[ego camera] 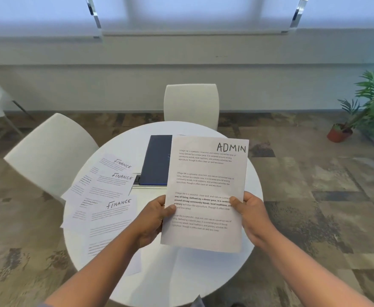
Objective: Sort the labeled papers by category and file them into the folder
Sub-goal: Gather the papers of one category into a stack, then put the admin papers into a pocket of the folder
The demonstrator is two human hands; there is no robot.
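Two bare forearms reach up from the bottom edge, and the left hand [154, 214] and right hand [251, 212] hold a thin, flat white sheet marked ADMIN [206, 193] by its two long edges, above the round, smooth white tabletop [181, 273]. On each hand the thumb lies on the printed face and the other fingers curl behind the paper, so both pinch the sheet; the fingers behind it are hidden. The sheet is rectangular and matte, with four blocks of small black print and the heading handwritten in thick marker at its top right corner. Beyond the left hand's fingers, partly covered by the sheet, a dark blue folder [157, 160] lies flat on the tabletop, its cover plain and slightly glossy. Left of the left hand, three white sheets headed FINANCE [106, 196] lie fanned and overlapping, the nearest one blurred; there may be more sheets under them. Two white moulded chairs with rounded backs stand around the tabletop, one [191, 105] beyond the folder and one [48, 151] at the left. Far right of the right hand, a leafy green plant in a terracotta pot [338, 134] sits on mottled brown carpet.
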